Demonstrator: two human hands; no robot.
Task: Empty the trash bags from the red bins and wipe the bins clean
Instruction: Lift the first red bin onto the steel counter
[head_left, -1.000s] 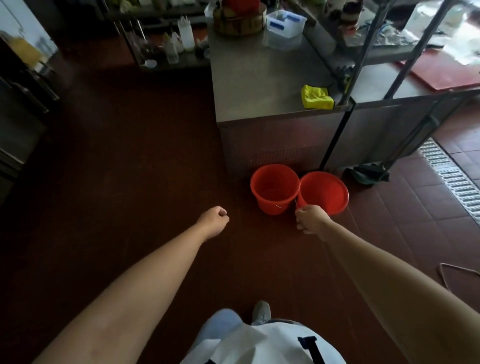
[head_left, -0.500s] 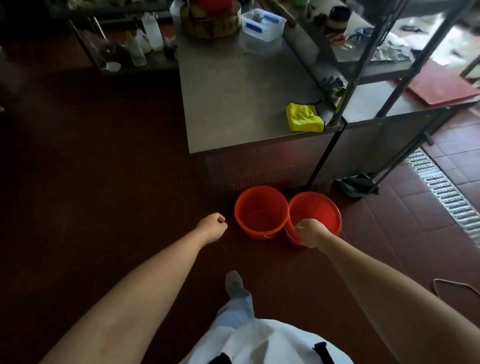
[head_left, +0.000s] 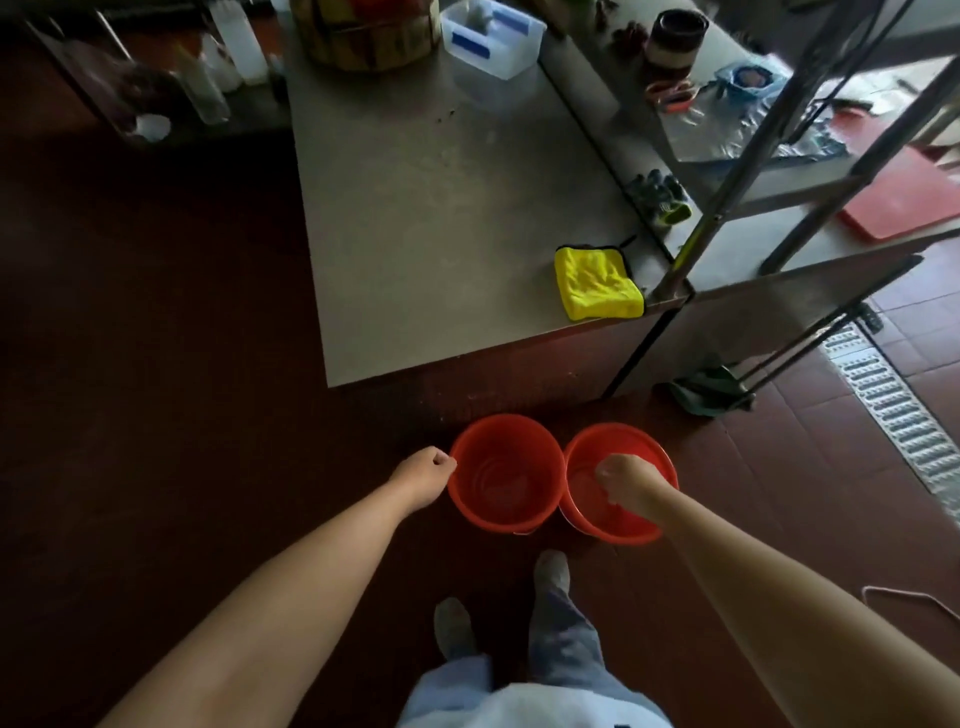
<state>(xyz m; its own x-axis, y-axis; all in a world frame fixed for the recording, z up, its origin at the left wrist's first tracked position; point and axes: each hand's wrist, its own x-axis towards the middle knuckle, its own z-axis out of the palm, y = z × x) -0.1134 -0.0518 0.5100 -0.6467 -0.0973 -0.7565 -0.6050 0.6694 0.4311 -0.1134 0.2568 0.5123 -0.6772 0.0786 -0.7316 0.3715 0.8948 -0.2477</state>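
Both hands have advanced since the earlier frame. Head view: left hand, fingers curled, now meets the left bin at its 9 o'clock rim, any grip on that rim not discernible; right hand, fingers curled, lies over the mouth of the right bin, anything pinched not discernible; the two bins stand upright, touching, on the floor, each nearer its own-side hand; one yellow cloth lies on the table, at 1 o'clock from both bins.

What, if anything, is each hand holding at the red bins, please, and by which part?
It cannot be told. The left hand is curled at the left bin rim, the right hand curled over the right bin opening; no grip shows clearly.
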